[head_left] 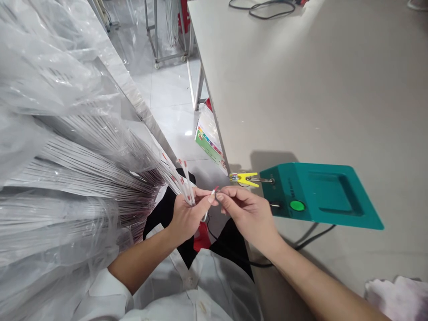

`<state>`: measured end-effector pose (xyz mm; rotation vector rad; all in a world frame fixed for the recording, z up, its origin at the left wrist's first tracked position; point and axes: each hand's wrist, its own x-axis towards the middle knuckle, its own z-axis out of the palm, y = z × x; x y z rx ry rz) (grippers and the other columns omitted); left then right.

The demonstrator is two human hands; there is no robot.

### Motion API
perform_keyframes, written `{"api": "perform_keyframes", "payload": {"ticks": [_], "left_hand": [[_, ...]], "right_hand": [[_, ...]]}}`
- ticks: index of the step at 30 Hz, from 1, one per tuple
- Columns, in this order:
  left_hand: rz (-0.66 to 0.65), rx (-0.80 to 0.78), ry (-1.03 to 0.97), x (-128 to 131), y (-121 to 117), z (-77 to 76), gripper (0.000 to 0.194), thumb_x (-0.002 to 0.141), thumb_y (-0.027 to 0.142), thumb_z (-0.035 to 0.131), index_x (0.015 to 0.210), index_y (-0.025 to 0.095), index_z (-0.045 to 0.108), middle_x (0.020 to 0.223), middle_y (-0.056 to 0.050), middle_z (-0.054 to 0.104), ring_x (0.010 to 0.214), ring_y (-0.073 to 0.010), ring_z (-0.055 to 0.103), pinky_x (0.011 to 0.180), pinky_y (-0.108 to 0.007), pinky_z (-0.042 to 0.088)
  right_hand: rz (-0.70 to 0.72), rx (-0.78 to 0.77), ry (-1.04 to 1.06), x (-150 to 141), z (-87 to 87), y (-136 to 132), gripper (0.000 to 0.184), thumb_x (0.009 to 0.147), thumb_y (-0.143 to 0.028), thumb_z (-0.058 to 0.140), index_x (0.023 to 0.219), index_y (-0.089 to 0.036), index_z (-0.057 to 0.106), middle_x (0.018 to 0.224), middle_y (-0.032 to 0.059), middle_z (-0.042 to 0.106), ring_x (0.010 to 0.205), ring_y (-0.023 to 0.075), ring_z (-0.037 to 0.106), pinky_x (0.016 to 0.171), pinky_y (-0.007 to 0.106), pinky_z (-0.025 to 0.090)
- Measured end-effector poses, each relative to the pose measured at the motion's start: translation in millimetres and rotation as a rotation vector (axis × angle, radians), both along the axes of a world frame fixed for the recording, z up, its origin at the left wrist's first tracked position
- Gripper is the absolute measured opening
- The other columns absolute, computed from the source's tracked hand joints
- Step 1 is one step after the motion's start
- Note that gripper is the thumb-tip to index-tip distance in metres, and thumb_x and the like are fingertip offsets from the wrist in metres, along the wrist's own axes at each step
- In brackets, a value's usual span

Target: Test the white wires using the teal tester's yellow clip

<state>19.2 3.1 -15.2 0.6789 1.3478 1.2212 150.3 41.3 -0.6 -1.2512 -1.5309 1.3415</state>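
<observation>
A bundle of thin white wires (179,180) with red tips stands up out of my left hand (188,218), which is closed around it. Between my two hands shows the red end of one wire (215,190). My left thumb and finger press on it from one side. From the other side my right hand (249,214) pinches at the same end with thumb and forefinger. Just beyond my right hand, a yellow clip (247,179) sits on a metal post of a teal metal stand (334,189). The stand carries a green round button (297,205) and a sunken rectangle.
Plastic-wrapped masses of long white wires (90,178) fill the left side. The grey table (317,98) spans the right, with a black cable (270,9) at its far edge. A printed box (210,138) stands on the floor. A pale cloth (397,292) lies at the lower right.
</observation>
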Motion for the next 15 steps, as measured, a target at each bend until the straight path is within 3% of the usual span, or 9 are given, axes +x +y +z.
{"api": "perform_keyframes", "payload": {"ticks": [6, 9, 15], "left_hand": [[-0.008, -0.018, 0.018, -3, 1, 0.2, 0.022, 0.072, 0.035, 0.067, 0.077, 0.014, 0.068, 0.064, -0.002, 0.067, 0.044, -0.005, 0.041, 0.044, -0.02, 0.031], [-0.049, -0.034, 0.103, -1, 1, 5.0, 0.019, 0.073, 0.033, 0.065, 0.072, 0.013, 0.069, 0.063, -0.002, 0.067, 0.049, -0.0072, 0.046, 0.047, -0.021, 0.035], [-0.113, 0.009, 0.129, 4, 0, 8.1, 0.012, 0.07, 0.025, 0.065, 0.064, 0.015, 0.068, 0.066, -0.002, 0.068, 0.068, -0.014, 0.059, 0.067, -0.025, 0.045]], "right_hand": [[-0.115, 0.034, 0.053, 2, 3.7, 0, 0.018, 0.078, -0.037, 0.061, 0.076, -0.019, 0.063, 0.072, 0.0011, 0.062, 0.047, 0.008, 0.049, 0.045, 0.024, 0.045], [-0.087, 0.046, 0.025, 3, 4.3, 2, 0.019, 0.079, -0.037, 0.061, 0.079, -0.019, 0.066, 0.079, 0.0034, 0.065, 0.051, 0.0096, 0.053, 0.046, 0.025, 0.046], [-0.049, 0.314, -0.14, 3, -0.2, 2, 0.013, 0.079, -0.027, 0.06, 0.067, -0.02, 0.061, 0.075, 0.0037, 0.065, 0.071, 0.0156, 0.061, 0.063, 0.028, 0.05]]}}
